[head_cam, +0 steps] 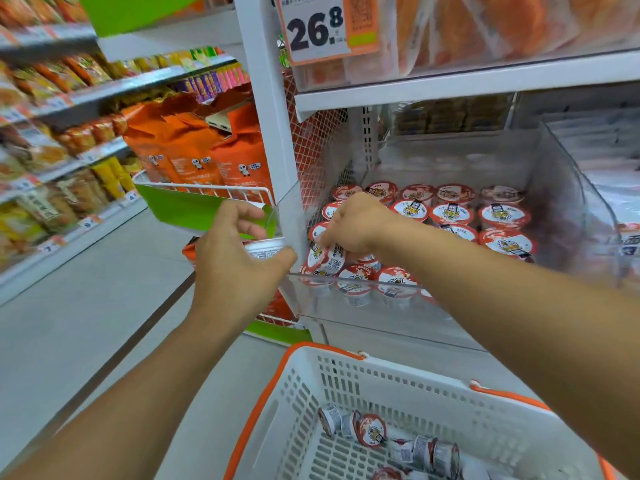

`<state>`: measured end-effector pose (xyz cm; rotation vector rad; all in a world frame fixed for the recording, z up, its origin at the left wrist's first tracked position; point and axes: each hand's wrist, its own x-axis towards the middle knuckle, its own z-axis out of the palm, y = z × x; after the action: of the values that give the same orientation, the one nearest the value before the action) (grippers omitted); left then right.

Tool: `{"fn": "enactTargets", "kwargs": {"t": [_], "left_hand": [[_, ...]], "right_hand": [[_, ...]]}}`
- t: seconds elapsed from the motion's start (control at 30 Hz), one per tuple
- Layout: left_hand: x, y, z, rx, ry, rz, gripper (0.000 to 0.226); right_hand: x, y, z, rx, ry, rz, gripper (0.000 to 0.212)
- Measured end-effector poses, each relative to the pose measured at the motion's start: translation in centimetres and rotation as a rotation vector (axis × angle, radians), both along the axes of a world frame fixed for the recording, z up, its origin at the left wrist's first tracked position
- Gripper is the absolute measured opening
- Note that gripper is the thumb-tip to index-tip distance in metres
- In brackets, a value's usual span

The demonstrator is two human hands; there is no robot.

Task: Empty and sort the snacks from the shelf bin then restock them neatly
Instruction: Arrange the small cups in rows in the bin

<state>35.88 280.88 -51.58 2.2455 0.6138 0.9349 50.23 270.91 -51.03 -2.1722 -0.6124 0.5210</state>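
Head view, store aisle. Left hand [239,251] grips a small cup [265,247] just outside the clear shelf bin [571,202], at its front left corner. Right hand [353,225] reaches inside the bin, fingers curled round a tilted cup [325,258] w/ red-and-white lid, above the front row. Upright cups [453,213] fill the bin in rows. Below, white basket [301,386] w/ orange rim holds several cups lying on their sides [372,429]. Orange snack bags [194,147] in wire rack at left; price tag [325,27] reads 26.8

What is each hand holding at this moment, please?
Left hand: fingers curled round a white snack cup.
Right hand: fingers gripping a tilted cup in the clear bin.
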Motion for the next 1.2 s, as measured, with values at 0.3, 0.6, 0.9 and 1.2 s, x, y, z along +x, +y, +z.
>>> {"fn": "enactTargets", "kwargs": {"t": [0.3,0.6,0.9,1.2], "left_hand": [[-0.5,0.8,-0.2,0.028,0.034,-0.014,0.056],[0.1,-0.1,0.2,-0.108,-0.041,-0.260,0.081],[1.2,-1.2,-0.2,-0.060,-0.005,-0.242,0.066],[0.6,-0.5,-1.0,0.109,0.079,-0.218,0.027]], "right_hand": [[0.3,0.3,-0.8,-0.105,-0.104,0.007,0.023],[1.2,-1.1,2.0,0.105,0.021,0.052,0.030],[0.7,-3.6,4.0,0.197,0.397,0.233,0.019],[1.9,-2.8,1.8,-0.427,-0.348,0.162,0.036]]}}
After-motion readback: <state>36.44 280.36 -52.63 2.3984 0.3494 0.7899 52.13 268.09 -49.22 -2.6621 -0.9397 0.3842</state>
